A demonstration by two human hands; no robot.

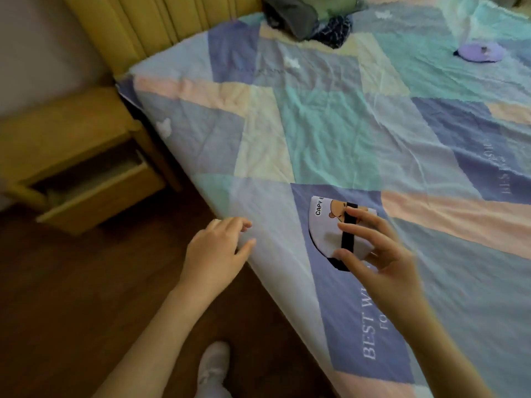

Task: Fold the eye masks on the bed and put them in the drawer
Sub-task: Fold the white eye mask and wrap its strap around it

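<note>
Right hand: fingers spread, fingertips on folded eye mask — lower centre of frame, flat on bed.
Left hand: loosely spread, holding nothing, at bed edge.
Drawer: pulled out, left of frame — the left hand looks nearer.
Second mask: upper right.

Crinkled matt cotton quilt, smooth cloth eye mask, matt wooden drawer, dark wood floor

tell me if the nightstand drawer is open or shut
Open: the wooden nightstand drawer is pulled out from the cabinet, its pale inside visible from above. What it holds is too blurred to tell.
</note>
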